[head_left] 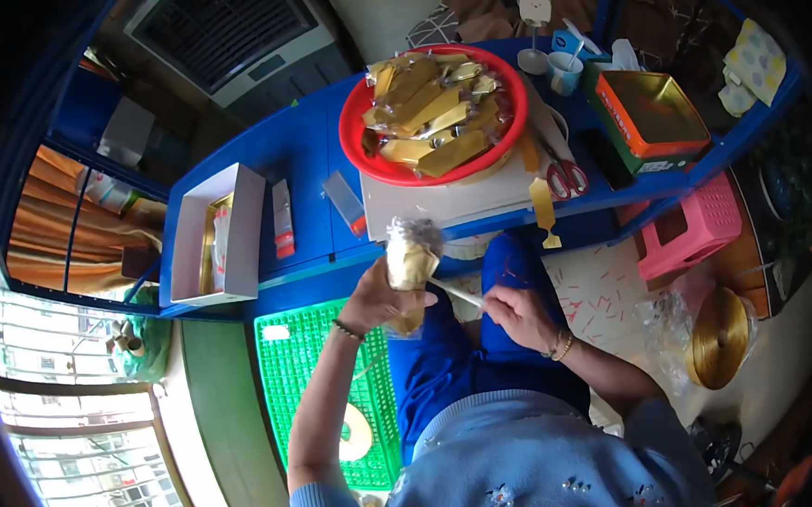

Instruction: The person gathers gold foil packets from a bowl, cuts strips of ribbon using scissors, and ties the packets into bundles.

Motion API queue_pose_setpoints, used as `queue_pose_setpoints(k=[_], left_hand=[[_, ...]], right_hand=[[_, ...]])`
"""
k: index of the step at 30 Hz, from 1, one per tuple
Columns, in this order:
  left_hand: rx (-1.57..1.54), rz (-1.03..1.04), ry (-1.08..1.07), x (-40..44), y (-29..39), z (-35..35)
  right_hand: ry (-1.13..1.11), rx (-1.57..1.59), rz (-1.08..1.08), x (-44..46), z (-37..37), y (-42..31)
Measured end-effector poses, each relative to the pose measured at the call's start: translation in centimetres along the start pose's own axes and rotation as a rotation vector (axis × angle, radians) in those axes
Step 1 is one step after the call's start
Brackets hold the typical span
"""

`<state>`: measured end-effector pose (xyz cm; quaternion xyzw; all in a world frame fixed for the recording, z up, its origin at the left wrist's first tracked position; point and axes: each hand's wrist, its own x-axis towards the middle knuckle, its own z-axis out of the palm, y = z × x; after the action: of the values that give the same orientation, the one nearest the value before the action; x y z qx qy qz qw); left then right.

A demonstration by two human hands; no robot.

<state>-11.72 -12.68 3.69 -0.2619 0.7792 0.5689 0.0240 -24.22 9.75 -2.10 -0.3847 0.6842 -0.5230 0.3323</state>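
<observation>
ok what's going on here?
A person's left hand grips a gold-and-clear packet over their lap. The right hand holds a thin white stick, its far end at the packet; whether it goes inside is unclear. Ahead, at the blue table, a red basin is heaped with gold packets, with scissors to its right.

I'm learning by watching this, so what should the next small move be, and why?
Probably firm up the left hand on the clear-wrapped gold bundle before the right hand shifts the pale stick: the bundle is held in the air, and the stick slants from the right hand toward it. Whether its tip touches is hard to tell.
</observation>
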Motion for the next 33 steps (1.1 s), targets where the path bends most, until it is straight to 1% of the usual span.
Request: queue_pose_setpoints(k=[1, 2, 3, 4, 5, 6, 7, 8, 9, 10, 11, 12, 13, 15, 16, 18, 21, 23, 25, 27, 29, 30, 33], left_hand=[[0.123, -0.016, 0.050, 0.4, -0.9, 0.5], [0.213, 0.015, 0.111, 0.7, -2.0, 1.2], [0.370, 0.071, 0.128, 1.2, -2.9, 2.0], [0.509, 0.057, 0.092, 2.2, -5.2, 3.3], [0.649, 0.044, 0.054, 3.1, -6.8, 4.7], [0.744, 0.056, 0.025, 2.8, -5.9, 6.3], [0.713, 0.047, 0.041, 3.4, -7.6, 8.1], [0.708, 0.147, 0.035, 3.7, -9.5, 9.7], [0.702, 0.245, 0.030, 3.3, -9.5, 10.7], [0.643, 0.342, 0.117, 2.8, -9.6, 11.4], [0.633, 0.126, 0.129, 2.8, -9.5, 12.4], [0.657, 0.040, 0.087, 3.6, -11.4, 13.1], [0.680, -0.044, 0.044, 4.4, -13.7, 13.9], [0.730, -0.103, -0.003, 3.5, -14.6, 15.2], [0.735, -0.125, -0.014, 3.2, -14.8, 15.5], [0.724, -0.161, -0.023, 2.6, -14.5, 15.8], [0.666, -0.060, -0.035, 2.5, -15.3, 15.9], [0.661, 0.093, 0.075, 2.0, -15.0, 16.0], [0.690, 0.244, 0.183, 1.0, -13.8, 15.4], [0.716, 0.327, 0.142, -0.4, -12.7, 14.0], [0.727, 0.351, -0.028, -0.9, -10.8, 11.5], [0.382, 0.353, 0.230, -1.8, -8.6, 10.4], [0.091, 0.378, 0.295, -1.8, -8.2, 8.4]], right_hand=[[-0.012, -0.037, -0.091, -0.4, -0.3, -0.6], [-0.024, -0.074, -0.178, -0.8, -0.5, -1.1], [-0.036, -0.112, -0.263, -1.2, -0.7, -1.4], [-0.063, -0.150, -0.276, -1.2, -0.7, -1.5], [-0.042, -0.132, -0.355, -0.9, -0.3, -1.2], [-0.019, -0.112, -0.436, -0.3, 0.4, -0.6], [0.001, -0.091, -0.517, 0.2, 1.1, -0.6], [0.043, -0.141, -0.570, 0.6, 1.8, -0.8], [0.055, -0.144, -0.526, 1.0, 2.1, -0.7], [0.066, -0.144, -0.482, 1.6, 2.5, -0.1], [0.076, -0.145, -0.437, 2.1, 2.8, 0.6], [0.067, -0.114, -0.370, 2.6, 3.0, 1.6], [0.043, -0.143, -0.354, 3.0, 3.3, 2.6], [-0.002, -0.198, -0.321, 3.5, 4.1, 4.1], [-0.013, -0.127, -0.259, 3.4, 4.4, 4.5], [-0.034, -0.142, -0.233, 3.6, 4.4, 5.1], [-0.068, -0.109, -0.187, 3.8, 3.9, 5.3], [-0.086, -0.083, -0.145, 3.9, 3.5, 5.2], [-0.094, -0.114, -0.194, 4.3, 3.3, 5.4], [-0.104, -0.144, -0.189, 4.4, 3.6, 5.8], [-0.119, -0.184, -0.151, 5.3, 3.6, 5.7], [-0.158, -0.242, -0.102, 5.6, 3.5, 5.3], [-0.143, -0.080, -0.123, 6.2, 4.4, 6.7]])
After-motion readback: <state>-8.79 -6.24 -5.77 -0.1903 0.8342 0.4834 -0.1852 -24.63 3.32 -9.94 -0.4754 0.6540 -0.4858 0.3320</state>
